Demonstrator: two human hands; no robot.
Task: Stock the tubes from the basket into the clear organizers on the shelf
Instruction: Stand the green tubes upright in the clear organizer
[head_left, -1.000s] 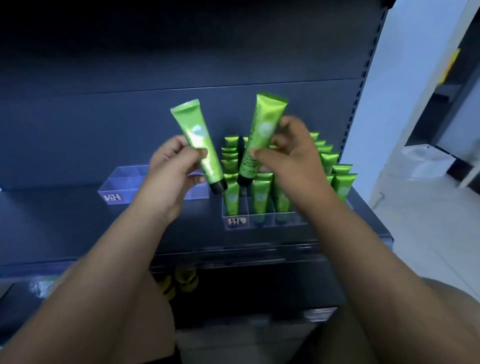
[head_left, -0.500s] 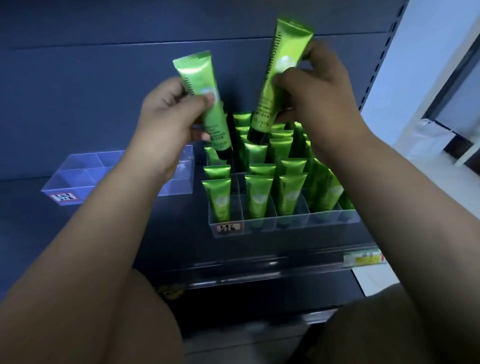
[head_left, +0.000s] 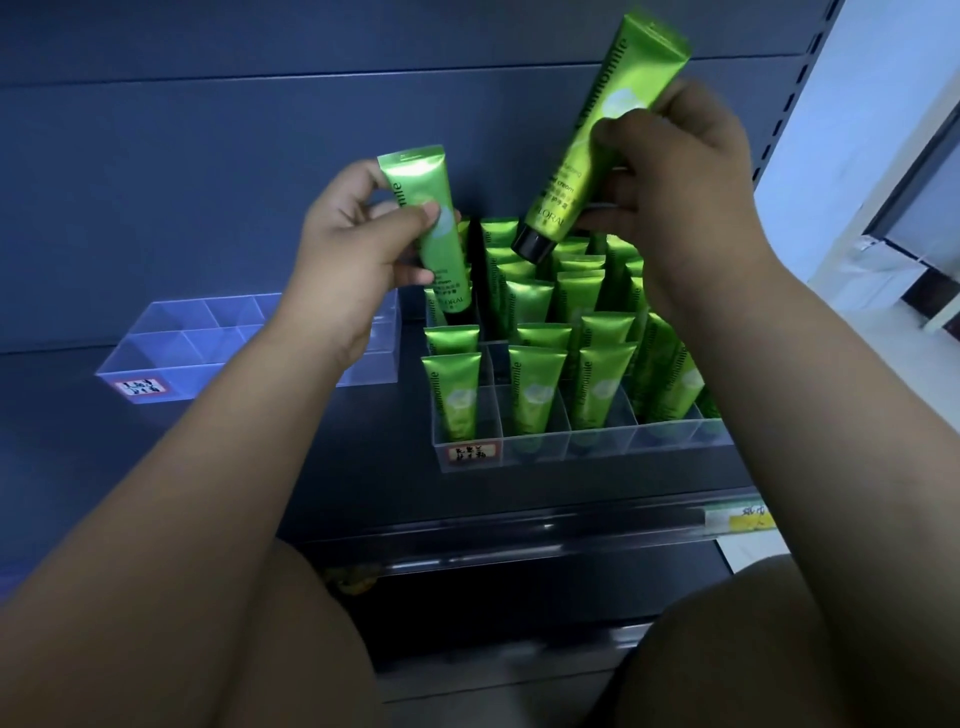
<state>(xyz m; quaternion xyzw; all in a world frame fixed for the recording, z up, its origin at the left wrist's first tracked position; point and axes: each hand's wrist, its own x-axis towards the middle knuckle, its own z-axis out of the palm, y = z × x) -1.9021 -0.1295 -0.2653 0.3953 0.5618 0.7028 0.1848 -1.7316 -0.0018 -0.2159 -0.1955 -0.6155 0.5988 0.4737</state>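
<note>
The left hand (head_left: 358, 244) pinches the left tube (head_left: 434, 228) between thumb and fingertips. This tube stands nearly upright, crimp at 12 o'clock, with its lower end down among the stocked tubes (head_left: 535, 395) at the 10 o'clock corner of the right organizer (head_left: 670, 441). Its cap is hidden, so I cannot tell whether it is seated.

The right hand (head_left: 670, 176) grips the right tube (head_left: 602, 130) at its middle, fingers curled round it. That tube leans, crimp toward 1 o'clock and black cap toward 7 o'clock, the cap just above the back rows.

The stocked tubes stand cap down in the compartments. The left organizer (head_left: 171, 358) sits at 9 o'clock of the right one, near it on the dark shelf (head_left: 337, 467). Each organizer carries a label (head_left: 475, 453) on its front wall. A yellow tag (head_left: 737, 519) sits on the shelf edge at 4 o'clock.
</note>
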